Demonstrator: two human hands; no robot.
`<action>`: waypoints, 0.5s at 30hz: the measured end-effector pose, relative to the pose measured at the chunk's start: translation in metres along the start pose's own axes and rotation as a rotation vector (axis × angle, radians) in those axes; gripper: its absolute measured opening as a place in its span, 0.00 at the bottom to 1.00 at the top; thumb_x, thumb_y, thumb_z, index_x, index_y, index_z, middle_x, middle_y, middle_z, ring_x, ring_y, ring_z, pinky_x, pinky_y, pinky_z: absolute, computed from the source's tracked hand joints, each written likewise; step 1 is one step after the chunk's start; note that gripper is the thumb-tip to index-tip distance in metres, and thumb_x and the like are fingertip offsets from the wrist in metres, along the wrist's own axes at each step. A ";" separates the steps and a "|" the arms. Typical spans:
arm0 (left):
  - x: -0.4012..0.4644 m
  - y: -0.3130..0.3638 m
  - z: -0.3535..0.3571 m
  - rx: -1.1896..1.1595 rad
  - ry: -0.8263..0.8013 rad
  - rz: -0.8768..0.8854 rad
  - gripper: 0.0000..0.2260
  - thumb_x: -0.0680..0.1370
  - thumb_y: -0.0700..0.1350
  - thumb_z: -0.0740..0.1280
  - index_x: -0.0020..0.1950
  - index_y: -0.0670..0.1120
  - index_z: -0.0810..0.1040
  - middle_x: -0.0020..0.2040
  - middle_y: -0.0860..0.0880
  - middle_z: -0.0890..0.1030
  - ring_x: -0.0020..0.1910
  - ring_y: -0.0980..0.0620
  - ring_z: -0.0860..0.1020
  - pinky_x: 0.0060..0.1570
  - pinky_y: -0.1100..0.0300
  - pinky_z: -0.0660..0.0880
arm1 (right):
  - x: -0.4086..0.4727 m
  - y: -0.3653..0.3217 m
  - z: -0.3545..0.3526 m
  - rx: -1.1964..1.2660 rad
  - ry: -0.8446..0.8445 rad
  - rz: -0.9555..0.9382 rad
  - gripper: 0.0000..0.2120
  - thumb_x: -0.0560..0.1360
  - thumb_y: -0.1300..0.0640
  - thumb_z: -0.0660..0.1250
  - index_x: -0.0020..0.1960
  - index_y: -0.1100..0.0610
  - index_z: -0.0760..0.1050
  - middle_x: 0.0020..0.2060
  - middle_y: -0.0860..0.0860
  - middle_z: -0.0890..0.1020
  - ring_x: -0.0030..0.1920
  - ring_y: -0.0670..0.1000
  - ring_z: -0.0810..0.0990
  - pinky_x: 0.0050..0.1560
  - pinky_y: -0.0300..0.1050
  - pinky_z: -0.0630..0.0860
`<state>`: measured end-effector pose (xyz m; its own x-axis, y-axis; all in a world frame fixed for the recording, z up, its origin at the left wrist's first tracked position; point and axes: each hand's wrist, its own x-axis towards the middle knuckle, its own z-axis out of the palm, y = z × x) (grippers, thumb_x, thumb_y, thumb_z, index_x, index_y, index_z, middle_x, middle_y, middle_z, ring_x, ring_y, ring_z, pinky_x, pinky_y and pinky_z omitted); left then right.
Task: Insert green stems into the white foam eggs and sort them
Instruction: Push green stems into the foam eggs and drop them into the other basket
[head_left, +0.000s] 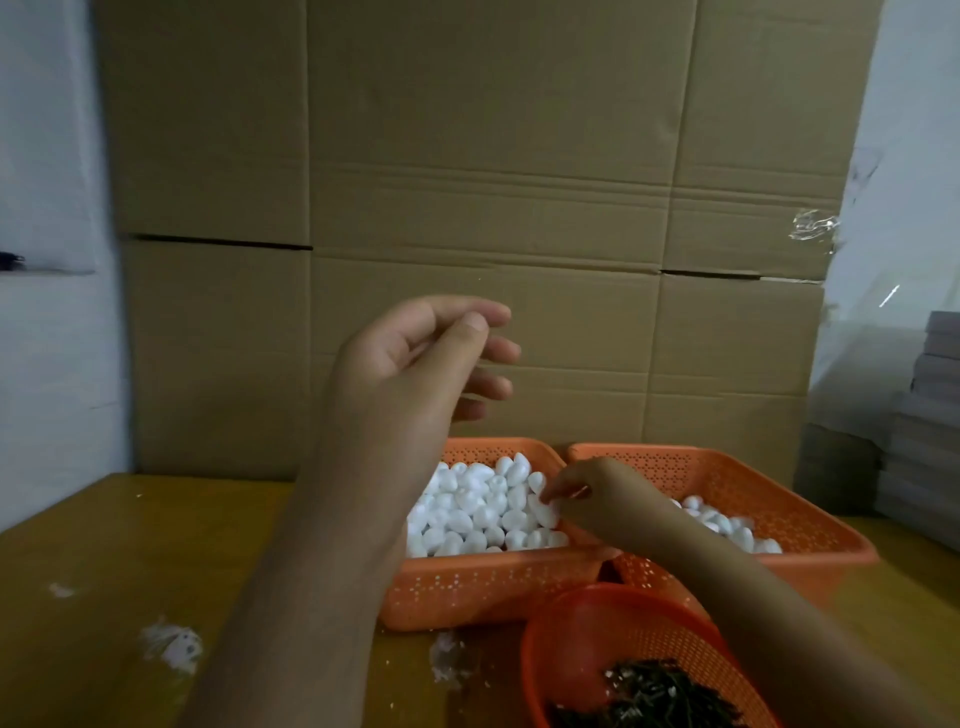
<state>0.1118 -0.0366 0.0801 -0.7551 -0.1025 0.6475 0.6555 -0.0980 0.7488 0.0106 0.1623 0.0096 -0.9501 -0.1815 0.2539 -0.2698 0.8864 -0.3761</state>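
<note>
Picking next foam egg from the left basket

L hand (415, 358) is raised, fingers loosely curled, thumb near forefinger, holding nothing I can see. White foam eggs (478, 514) fill the left basket (483, 587); R hand (597, 499) pinches one there. Green stems (644, 696) wait in round basket (587, 618). Best to pinch softly, foam probably dents.

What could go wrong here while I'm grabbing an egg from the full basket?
The right hand pinches a foam egg in the heaped left basket; pulling it out may knock neighbouring eggs over the rim. That forearm also passes just above the stem basket at the table's near edge, so a careless pull back could tip it.
</note>
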 end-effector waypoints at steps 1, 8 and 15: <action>0.001 0.002 -0.001 -0.058 0.011 -0.017 0.12 0.81 0.39 0.62 0.45 0.49 0.83 0.37 0.51 0.84 0.32 0.58 0.80 0.33 0.67 0.77 | 0.012 -0.002 0.003 -0.061 -0.068 0.021 0.11 0.76 0.60 0.64 0.55 0.53 0.82 0.49 0.48 0.84 0.46 0.45 0.80 0.45 0.33 0.74; 0.003 0.003 -0.006 -0.134 0.019 -0.042 0.13 0.80 0.39 0.61 0.43 0.49 0.83 0.35 0.51 0.83 0.31 0.57 0.79 0.31 0.67 0.76 | 0.057 -0.014 0.037 -0.457 -0.469 0.162 0.26 0.76 0.63 0.65 0.72 0.64 0.64 0.67 0.59 0.73 0.53 0.53 0.77 0.51 0.44 0.73; 0.003 0.001 -0.003 0.020 -0.015 -0.029 0.13 0.80 0.40 0.62 0.42 0.51 0.82 0.35 0.52 0.84 0.32 0.58 0.79 0.33 0.67 0.75 | 0.067 -0.024 0.048 -0.546 -0.494 0.204 0.27 0.77 0.61 0.66 0.73 0.63 0.62 0.71 0.57 0.66 0.68 0.57 0.69 0.52 0.43 0.71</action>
<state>0.1101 -0.0403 0.0822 -0.7740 -0.0850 0.6274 0.6330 -0.0808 0.7699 -0.0542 0.1088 -0.0071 -0.9672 -0.0473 -0.2496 -0.0878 0.9842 0.1537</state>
